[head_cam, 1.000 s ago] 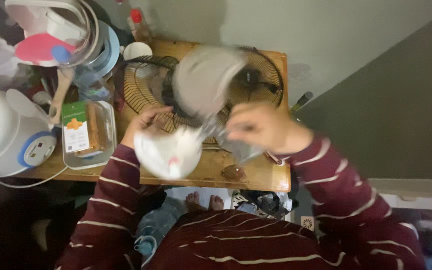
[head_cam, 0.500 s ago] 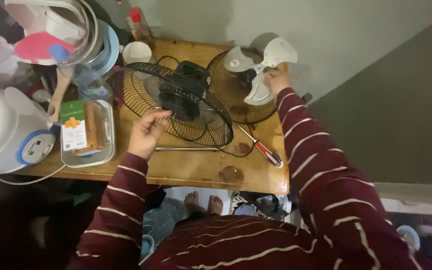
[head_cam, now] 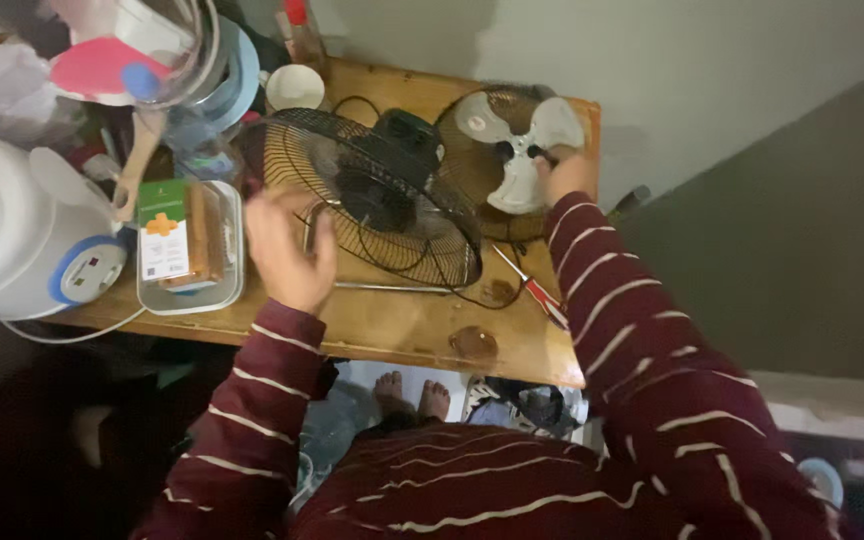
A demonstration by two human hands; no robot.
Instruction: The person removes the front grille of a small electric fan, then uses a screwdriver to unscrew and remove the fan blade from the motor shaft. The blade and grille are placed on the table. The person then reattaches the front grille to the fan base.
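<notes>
Right hand (head_cam: 564, 175), fingers clamped on the white fan blade (head_cam: 518, 150), at the table's (head_cam: 402, 325) far right; left hand (head_cam: 287, 250), fingers apart, beside the black fan guard (head_cam: 372, 205).

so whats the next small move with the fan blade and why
Probably let go of the white fan blade: the right hand has it lying on the grille half at the back, while the left hand is open beside the fan body.
</notes>
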